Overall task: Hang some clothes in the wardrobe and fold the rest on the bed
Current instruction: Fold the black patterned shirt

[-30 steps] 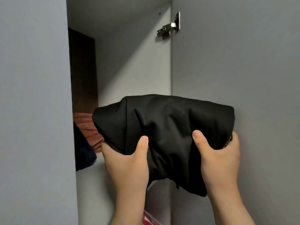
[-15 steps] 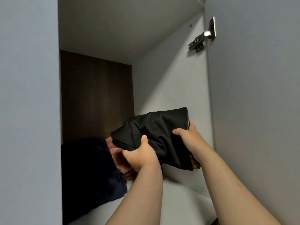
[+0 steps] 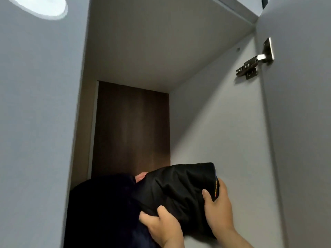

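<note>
Up close, left hand gripping the lower near corner of a folded black garment, thumb on top of the cloth and fingers curled beneath. Right hand clamped on the garment's right end, thumb pressed across the front, palm behind a yellow and red striped trim showing at that edge. Both forearms reaching up from the bottom of the view. Garment held tilted, its far end raised, inside the open wardrobe compartment, close to the pale right side wall. Just left of it and touching, a dark navy pile of clothing filling the lower left of the compartment. Between the two, a small patch of pinkish fabric peeking out. Behind, a dark brown wood back panel. Above, the compartment's pale ceiling. Far right, an open door with a metal hinge. Top left, a bright round light.
</note>
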